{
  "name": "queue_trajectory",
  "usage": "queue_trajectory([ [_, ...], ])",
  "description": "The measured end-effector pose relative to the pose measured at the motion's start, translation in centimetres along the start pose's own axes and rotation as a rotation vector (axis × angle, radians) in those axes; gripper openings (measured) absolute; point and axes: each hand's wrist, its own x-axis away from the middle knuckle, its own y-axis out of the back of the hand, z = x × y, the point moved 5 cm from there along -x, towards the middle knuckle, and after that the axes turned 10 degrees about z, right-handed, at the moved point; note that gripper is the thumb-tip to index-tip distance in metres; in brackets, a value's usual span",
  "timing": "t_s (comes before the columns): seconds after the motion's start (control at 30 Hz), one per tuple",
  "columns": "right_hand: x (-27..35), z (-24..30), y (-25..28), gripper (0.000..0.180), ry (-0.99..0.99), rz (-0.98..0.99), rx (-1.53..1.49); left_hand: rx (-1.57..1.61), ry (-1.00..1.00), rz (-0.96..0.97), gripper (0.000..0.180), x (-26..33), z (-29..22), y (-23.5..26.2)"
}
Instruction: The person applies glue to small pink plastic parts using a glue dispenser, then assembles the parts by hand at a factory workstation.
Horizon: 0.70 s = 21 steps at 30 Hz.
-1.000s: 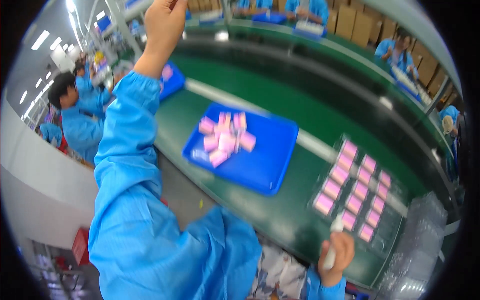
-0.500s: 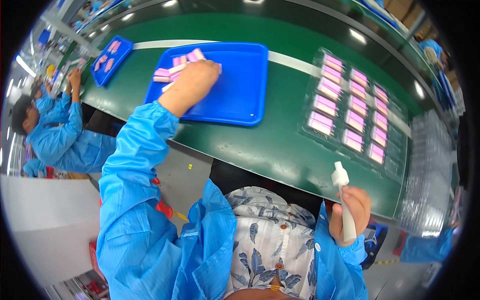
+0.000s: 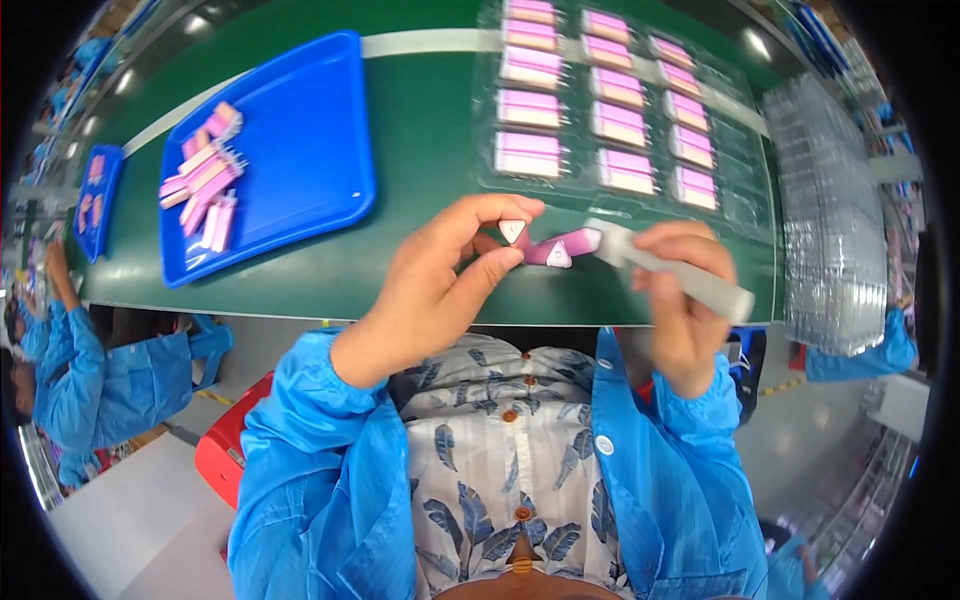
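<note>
My left hand [image 3: 425, 275] pinches slim purple pieces between thumb and fingers, above the table's near edge. One has a white triangular end [image 3: 513, 231]; another purple piece [image 3: 575, 245] sticks out to the right beside it. My right hand [image 3: 690, 300], smeared by motion, grips a white hand tool [image 3: 705, 285] with a long handle. The tool's head meets or nearly meets the far tip of the right purple piece; I cannot tell whether they touch. A clear plastic blister tray [image 3: 740, 190] behind my hands holds rows of pink, purple and cream blocks [image 3: 528, 154].
To the left lies a blue tray [image 3: 310, 120] with a loose pile of pink and cream pieces [image 3: 208, 175]. A smaller blue tray [image 3: 85, 245] sits farther left, near a co-worker in blue [image 3: 130, 360]. Stacked clear trays [image 3: 830, 230] stand at the green table's right end.
My left hand has come from the blue tray's pile to in front of me with purple pieces in it. My right hand has brought the white tool up and inward. The view has shifted right.
</note>
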Motion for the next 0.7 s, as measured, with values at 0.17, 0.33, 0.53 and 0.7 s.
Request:
queue_trajectory([
  [0.17,-1.2,0.0,-2.6,0.025,0.022,0.134,0.248,-0.058,-0.001,0.018,0.04,-0.7,2.9,-2.3],
  [0.33,-1.1,0.1,-1.9,0.026,0.047,0.132,0.247,-0.513,-0.128,-0.099,0.033,-1.7,1.2,-1.9],
  [0.53,-1.4,0.7,1.2,0.019,-0.033,0.047,-0.126,-0.518,-0.093,-0.072,0.032,-2.0,1.9,-1.5],
  [0.7,-3.0,0.7,0.4,0.018,0.046,0.206,-0.021,-0.492,-0.086,-0.069,0.031,-1.9,2.2,-1.4],
])
